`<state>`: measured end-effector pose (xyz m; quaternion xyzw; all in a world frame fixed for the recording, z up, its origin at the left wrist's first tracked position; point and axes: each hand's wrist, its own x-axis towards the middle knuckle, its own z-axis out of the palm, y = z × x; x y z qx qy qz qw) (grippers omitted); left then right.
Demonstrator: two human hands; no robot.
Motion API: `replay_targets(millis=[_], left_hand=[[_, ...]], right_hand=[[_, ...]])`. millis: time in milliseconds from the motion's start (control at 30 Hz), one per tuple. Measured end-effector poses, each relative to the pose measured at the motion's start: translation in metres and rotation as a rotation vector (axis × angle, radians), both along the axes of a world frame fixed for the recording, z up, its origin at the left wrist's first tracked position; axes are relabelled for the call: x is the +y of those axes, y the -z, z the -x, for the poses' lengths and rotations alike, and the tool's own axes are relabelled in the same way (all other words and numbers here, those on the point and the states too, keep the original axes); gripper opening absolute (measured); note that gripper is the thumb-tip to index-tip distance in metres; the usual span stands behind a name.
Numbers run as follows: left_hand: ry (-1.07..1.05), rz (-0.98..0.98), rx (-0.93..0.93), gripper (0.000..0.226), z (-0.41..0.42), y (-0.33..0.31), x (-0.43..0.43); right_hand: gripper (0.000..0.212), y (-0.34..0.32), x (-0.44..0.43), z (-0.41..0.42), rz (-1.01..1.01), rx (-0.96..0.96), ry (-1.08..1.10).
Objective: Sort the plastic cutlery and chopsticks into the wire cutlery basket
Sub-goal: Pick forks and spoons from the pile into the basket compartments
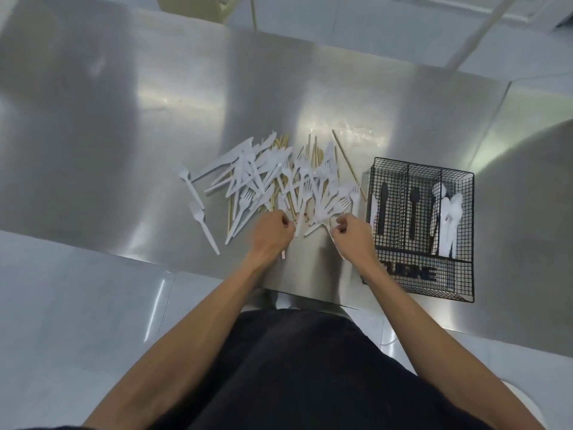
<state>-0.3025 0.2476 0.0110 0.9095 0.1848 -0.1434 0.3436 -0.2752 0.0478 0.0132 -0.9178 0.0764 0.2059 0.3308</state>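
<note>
left hand [273,231] and right hand [353,234] each pinch thin white plastic cutlery [338,250] at the tangled pile [279,178] edge.

The only markings I can see are on the wire cutlery basket [467,243], just to the right of the right hand [353,234]. Three black picture signs lie in its long slots. A knife sign [383,206] is nearest the hand, then a spoon sign [414,209]. Farthest off is a fork sign [436,225], half covered by white plastic cutlery [451,212]. Bold black lettering [418,273] sits in the front compartment beside the wrist, too blurred to read.
</note>
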Motion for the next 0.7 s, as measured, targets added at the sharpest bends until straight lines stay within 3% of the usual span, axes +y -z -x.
replay_targets(millis=[300,700], left_hand=[[-0.047,0.025,0.021,0.017,0.023,0.019,0.037],[-0.074,-0.104,0.040,0.012,0.016,0.030,0.110]], right_hand=[[0.023,0.029,0.023,0.014,0.250,-0.026,-0.142],[0.007,0.039,0.041,0.024,0.278,-0.014,-0.090]])
